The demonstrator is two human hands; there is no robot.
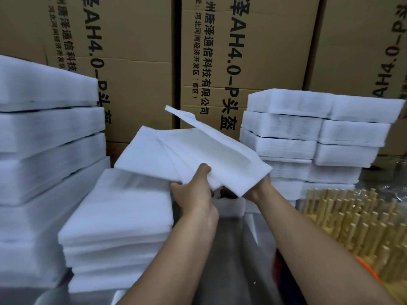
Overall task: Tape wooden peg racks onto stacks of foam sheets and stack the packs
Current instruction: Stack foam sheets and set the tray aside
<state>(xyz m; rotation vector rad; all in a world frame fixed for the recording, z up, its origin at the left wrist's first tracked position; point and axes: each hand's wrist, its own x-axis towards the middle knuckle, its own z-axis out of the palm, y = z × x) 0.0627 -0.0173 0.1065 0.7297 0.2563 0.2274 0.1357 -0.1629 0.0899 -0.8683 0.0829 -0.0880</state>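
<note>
A small bundle of white foam sheets (187, 153) is lifted above the table in the middle of the view, its top sheet flapping up at the far end. My left hand (191, 190) grips the bundle's near edge, thumb on top. My right hand (259, 188) holds the bundle's right near corner from below, its fingers hidden under the foam. Under the bundle stands a loose stack of foam sheets (119, 223). Wooden peg racks (356, 225) lie in a heap at the right. Finished foam packs (312, 137) are piled behind the racks.
Tall piles of foam sheets (44, 150) fill the left side. Printed cardboard boxes (242, 51) form a wall behind everything. A metal table top (237, 271) shows between my forearms. Something orange (370, 269) lies by the racks at the right.
</note>
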